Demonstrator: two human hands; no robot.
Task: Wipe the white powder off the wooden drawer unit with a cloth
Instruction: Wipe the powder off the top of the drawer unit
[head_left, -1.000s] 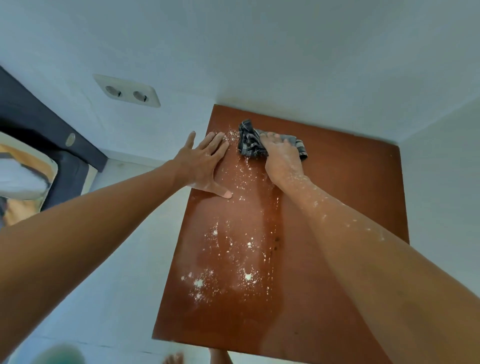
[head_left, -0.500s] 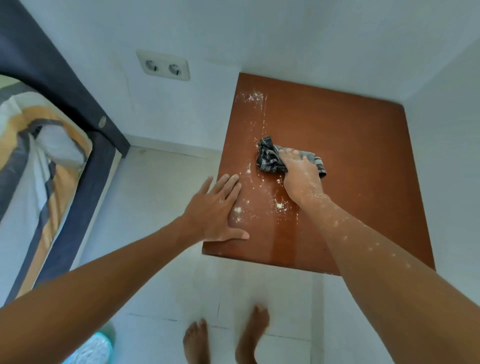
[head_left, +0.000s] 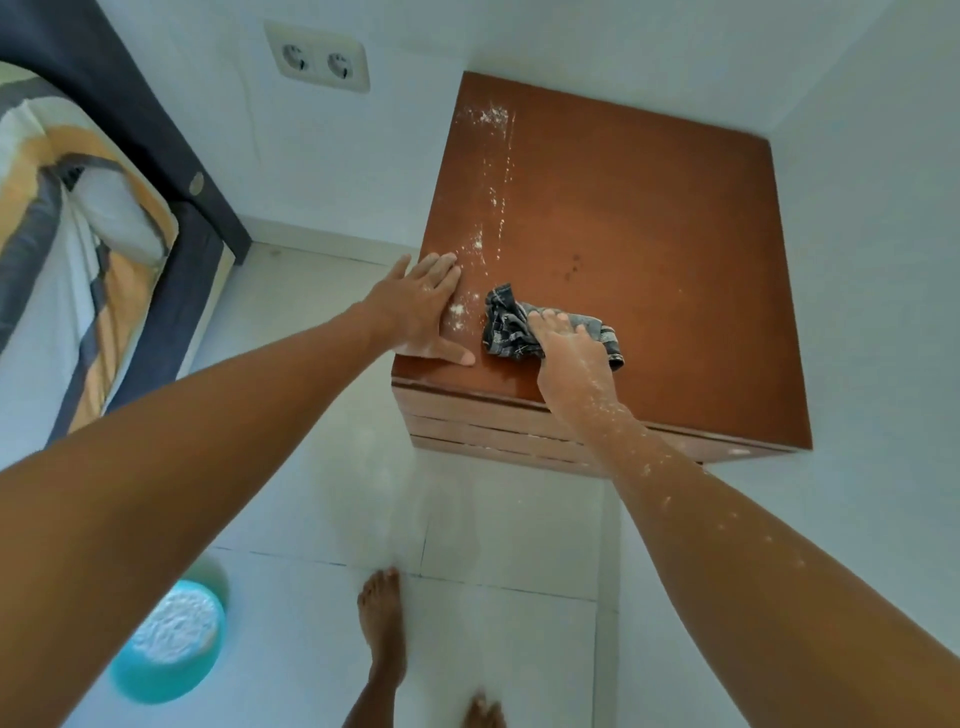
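- The right hand (head_left: 569, 345) presses palm-down on a crumpled dark grey checked cloth (head_left: 506, 325), fingers bent over the cloth and gripping it against the top of the reddish-brown wooden drawer unit (head_left: 649, 218).
- The cloth bunches out to the left of that hand and a smaller fold shows on its right side; it lies near the front edge of the unit.
- The left hand (head_left: 421, 312) lies flat and spread on the unit's front-left corner, fingers together and pointing away, thumb stretched toward the cloth, holding nothing.
- White powder (head_left: 488, 171) runs in a thin streak from beyond the left hand's fingertips to the far edge of the unit, with a small patch just between the two hands.
- Specks of powder also cling to the right wrist and forearm.
- Below the right wrist, the slatted drawer fronts (head_left: 483, 426) face the person.
- On the pale tiled floor (head_left: 467, 525), under the left forearm, sits a turquoise round bowl (head_left: 166, 644) holding white powder.
- Bare feet (head_left: 382, 629) stand on the floor below the hands.
- A double wall socket (head_left: 317, 57) is mounted beyond the left hand.
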